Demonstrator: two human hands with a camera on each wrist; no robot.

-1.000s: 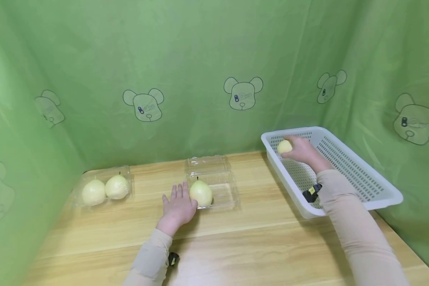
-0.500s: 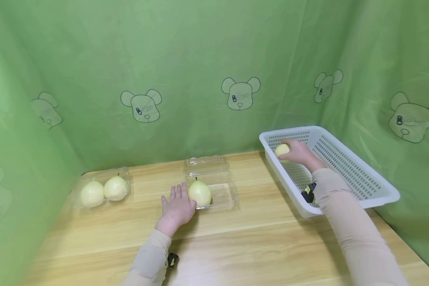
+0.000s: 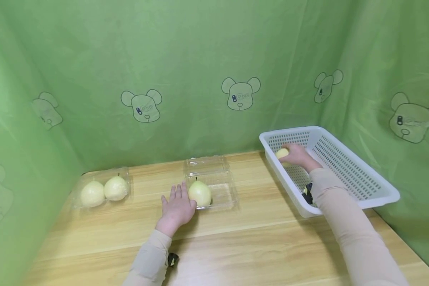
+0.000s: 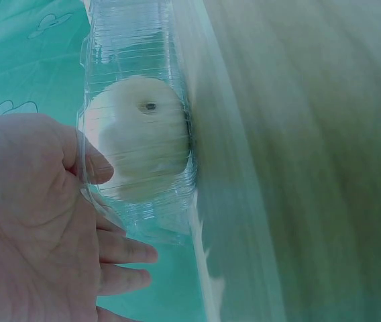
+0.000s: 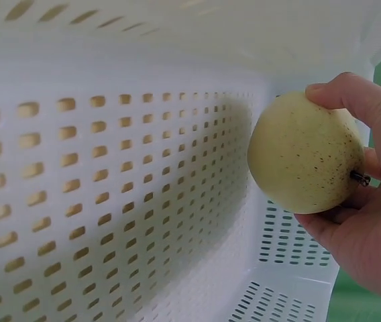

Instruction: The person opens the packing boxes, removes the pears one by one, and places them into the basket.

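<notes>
Placing the pear (image 5: 304, 154) in the basket (image 3: 346, 169), right of frame, seems underway: pear is pinched by right hand (image 3: 297, 155), left hand (image 3: 176, 209) spread at clear box (image 3: 223, 191), centre; gentle release probably needed next.

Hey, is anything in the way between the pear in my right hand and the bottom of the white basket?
Nothing visible. Your right hand holds the pear inside the white basket; no object shows between the pear and the perforated floor, though the patch directly beneath is hidden.
</notes>
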